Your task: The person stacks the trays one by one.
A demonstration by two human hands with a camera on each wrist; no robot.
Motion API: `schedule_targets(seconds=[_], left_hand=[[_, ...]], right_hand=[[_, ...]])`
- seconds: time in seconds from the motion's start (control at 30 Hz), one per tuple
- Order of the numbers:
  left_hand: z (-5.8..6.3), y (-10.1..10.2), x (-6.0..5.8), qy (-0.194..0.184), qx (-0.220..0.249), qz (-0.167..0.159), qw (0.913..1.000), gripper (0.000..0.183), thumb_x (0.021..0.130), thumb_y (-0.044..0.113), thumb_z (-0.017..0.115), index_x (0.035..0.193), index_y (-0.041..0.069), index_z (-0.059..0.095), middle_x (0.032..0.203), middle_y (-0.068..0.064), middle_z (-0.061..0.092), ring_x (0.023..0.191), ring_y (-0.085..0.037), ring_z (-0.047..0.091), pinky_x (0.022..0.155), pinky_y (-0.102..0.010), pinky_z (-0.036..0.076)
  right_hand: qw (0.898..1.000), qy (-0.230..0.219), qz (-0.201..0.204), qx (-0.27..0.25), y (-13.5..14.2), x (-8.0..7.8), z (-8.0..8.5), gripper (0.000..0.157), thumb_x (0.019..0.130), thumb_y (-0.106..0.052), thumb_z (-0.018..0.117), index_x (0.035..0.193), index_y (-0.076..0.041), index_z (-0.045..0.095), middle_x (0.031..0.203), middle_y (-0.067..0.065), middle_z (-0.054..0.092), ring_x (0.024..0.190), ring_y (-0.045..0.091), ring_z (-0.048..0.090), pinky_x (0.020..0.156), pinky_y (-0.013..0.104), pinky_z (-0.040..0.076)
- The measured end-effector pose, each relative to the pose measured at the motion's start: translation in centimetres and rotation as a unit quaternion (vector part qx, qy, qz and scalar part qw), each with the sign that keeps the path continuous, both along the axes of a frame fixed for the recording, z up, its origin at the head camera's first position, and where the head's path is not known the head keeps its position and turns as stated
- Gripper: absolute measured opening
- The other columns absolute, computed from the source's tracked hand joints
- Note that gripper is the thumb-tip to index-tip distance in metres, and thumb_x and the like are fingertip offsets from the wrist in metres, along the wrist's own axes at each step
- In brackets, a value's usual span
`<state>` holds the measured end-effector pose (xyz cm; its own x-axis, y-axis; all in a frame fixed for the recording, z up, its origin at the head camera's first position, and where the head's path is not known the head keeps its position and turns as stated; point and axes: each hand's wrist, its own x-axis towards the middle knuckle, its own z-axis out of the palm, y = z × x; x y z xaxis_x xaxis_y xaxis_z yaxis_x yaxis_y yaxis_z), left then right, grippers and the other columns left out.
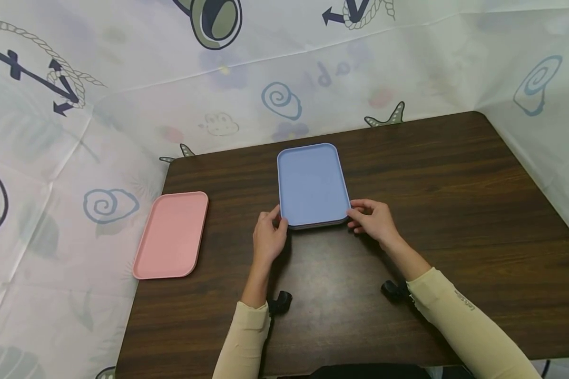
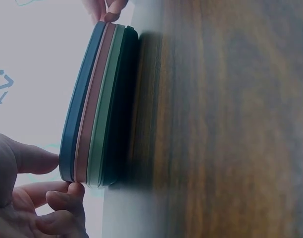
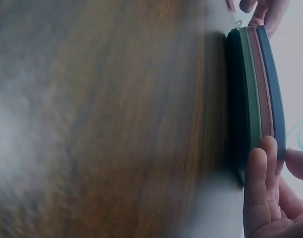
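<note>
Blue-topped rect. tray stack (image 1: 314, 187) gripped at near corners by L hand (image 1: 269, 237) & R hand (image 1: 372, 218); flat pink rect. tray (image 1: 172, 235) seen to L.

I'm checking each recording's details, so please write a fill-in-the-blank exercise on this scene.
The left hand and right hand hold a stack whose top tray is ____.
The second tray down is ____.
The third tray down is ____.
In the head view, the separate tray lies to the ____ of the stack.
Missing words: blue; pink; green; left.
</note>
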<state>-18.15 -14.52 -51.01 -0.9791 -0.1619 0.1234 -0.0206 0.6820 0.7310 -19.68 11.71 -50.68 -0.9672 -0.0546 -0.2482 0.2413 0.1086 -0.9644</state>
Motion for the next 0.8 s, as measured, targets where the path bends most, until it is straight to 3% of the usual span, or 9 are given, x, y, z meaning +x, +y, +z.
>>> schedule_targets(seconds=[0.37,0.6,0.8], left_hand=[[0.1,-0.2,1.3,-0.011,0.011,-0.01,0.9998,0.041,0.089,0.02,0.061,0.129,0.011,0.061,0.099,-0.003,0.059,0.063,-0.014,0.049,0.065,-0.032,0.04],[0.4,-1.6,3.5,-0.025,0.012,-0.033,0.9991,0.033,0.09,0.022,0.063,0.123,0.015,0.066,0.102,-0.003,0.061,0.058,-0.013,0.048,0.059,-0.031,0.04],[0.7,-5.0,6.1,-0.042,0.013,-0.009,0.999,0.031,0.093,0.023,0.062,0.123,0.015,0.065,0.107,-0.002,0.061,0.059,-0.013,0.047,0.055,-0.029,0.04]], right_hand=[[0.999,-0.018,0.04,-0.021,-0.2,1.3,0.1,0.057,0.092,-0.013,0.063,0.143,-0.003,0.04,0.11,0.023,0.06,0.075,0.022,0.07,0.067,0.039,0.056],[0.997,-0.03,0.054,-0.036,-0.8,3.1,-0.4,0.062,0.093,-0.011,0.061,0.146,0.0,0.03,0.114,0.028,0.059,0.075,0.022,0.069,0.064,0.038,0.056],[0.994,-0.063,0.069,-0.048,-1.9,4.9,-1.0,0.052,0.092,-0.01,0.061,0.138,0.005,0.04,0.108,0.028,0.062,0.073,0.023,0.069,0.062,0.037,0.056]])
